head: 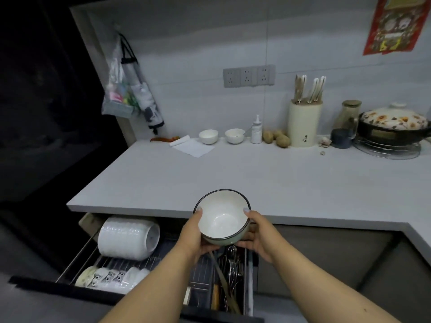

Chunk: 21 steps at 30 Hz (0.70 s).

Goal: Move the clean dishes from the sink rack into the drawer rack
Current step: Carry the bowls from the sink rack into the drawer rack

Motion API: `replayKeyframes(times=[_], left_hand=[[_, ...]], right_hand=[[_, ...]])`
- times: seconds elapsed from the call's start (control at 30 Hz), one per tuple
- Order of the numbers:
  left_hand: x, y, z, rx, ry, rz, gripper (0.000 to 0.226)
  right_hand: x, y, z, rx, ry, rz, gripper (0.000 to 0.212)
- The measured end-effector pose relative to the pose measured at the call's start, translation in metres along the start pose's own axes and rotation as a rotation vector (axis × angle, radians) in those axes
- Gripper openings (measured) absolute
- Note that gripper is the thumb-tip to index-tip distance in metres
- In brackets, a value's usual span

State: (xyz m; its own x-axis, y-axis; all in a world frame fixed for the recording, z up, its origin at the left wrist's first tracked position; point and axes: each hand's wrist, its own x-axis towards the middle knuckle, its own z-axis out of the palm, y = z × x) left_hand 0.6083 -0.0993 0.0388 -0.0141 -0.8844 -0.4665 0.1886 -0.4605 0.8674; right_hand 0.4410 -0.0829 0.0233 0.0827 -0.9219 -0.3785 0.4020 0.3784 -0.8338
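Note:
A bowl (pixel 221 217), white inside with a dark rim and greenish outside, hangs above the pulled-out drawer rack (pixel 77 257). My left hand (pixel 193 236) grips its left side, thumb on the rim. My right hand (pixel 256 231) grips its right side, thumb on the rim and fingers beneath. In the drawer a stack of white bowls (pixel 128 238) lies on its side at the back left. A row of small dishes (pixel 109 277) stands at the drawer's front left. Cutlery and chopsticks (pixel 231 271) fill the right compartment. The sink rack is out of view.
The white countertop (pixel 186 173) overhangs the drawer. Along the wall stand two small white bowls (pixel 208 136), a bottle (pixel 256 131), potatoes (pixel 277 137), a knife block (pixel 303 122), a jar (pixel 348 117) and a lidded floral pot (pixel 394 127). Bags (pixel 126 89) hang at the left.

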Motion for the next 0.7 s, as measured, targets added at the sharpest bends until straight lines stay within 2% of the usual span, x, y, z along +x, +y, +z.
replayKeyframes(times=[0.1,0.17,0.37,0.43,0.5,0.57,0.6,0.63,0.7], left_hand=[[-0.004,0.001,-0.034,-0.032,0.036,0.000,0.038],[-0.003,-0.001,-0.057,-0.010,0.065,-0.004,0.043],[-0.002,-0.009,-0.123,0.305,0.188,0.067,0.068],[-0.004,-0.015,-0.141,0.414,0.173,0.110,0.058],[-0.003,-0.027,-0.160,0.573,0.172,0.132,0.048],[0.005,-0.042,-0.177,0.795,0.214,0.112,0.069],[0.010,-0.049,-0.184,0.895,0.231,0.084,0.080],[0.013,-0.055,-0.189,0.968,0.244,0.037,0.081],[0.018,-0.065,-0.199,1.069,0.240,-0.037,0.069]], right_hand=[[0.003,0.014,0.030,-0.030,-0.016,0.017,0.030],[0.006,0.023,0.049,-0.054,-0.005,0.022,0.027],[0.026,0.050,0.084,-0.228,0.084,0.013,0.023],[0.038,0.063,0.085,-0.323,0.139,0.032,0.032],[0.052,0.078,0.081,-0.462,0.219,0.063,0.052],[0.068,0.096,0.074,-0.651,0.269,0.094,0.072],[0.071,0.101,0.074,-0.746,0.287,0.115,0.075],[0.074,0.106,0.074,-0.831,0.294,0.138,0.075],[0.078,0.115,0.078,-0.950,0.293,0.191,0.075]])
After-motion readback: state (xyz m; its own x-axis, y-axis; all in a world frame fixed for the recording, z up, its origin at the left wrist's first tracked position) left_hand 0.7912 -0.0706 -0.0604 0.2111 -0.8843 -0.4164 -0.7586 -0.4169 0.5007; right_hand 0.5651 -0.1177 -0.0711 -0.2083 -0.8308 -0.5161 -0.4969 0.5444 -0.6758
